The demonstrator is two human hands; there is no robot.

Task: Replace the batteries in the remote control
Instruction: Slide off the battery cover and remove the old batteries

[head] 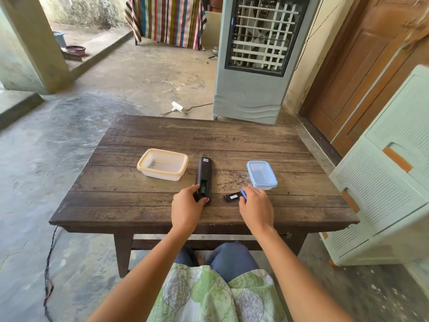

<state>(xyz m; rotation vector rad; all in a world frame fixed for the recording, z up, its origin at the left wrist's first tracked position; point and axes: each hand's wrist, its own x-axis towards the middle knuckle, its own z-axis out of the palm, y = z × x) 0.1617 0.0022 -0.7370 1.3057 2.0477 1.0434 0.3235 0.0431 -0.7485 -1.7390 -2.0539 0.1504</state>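
Note:
A black remote control [203, 173] lies face down in the middle of the wooden table [139, 205], its battery compartment open. My left hand [186, 208] grips the remote's near end. The black battery cover [232, 196] lies on the table to the right of the remote. My right hand [255, 209] holds a blue battery [243, 194] between its fingertips, just above the cover's right end. A yellow-rimmed clear box [162, 164] stands left of the remote. A blue-rimmed clear box [261, 174] stands to the right, beyond my right hand.
A grey air cooler [255, 66] stands past the table's far edge, with a white plug strip [179, 107] on the floor. A pale green drawer cabinet [383, 182] is close on the right. My knees [222, 256] are under the table's near edge.

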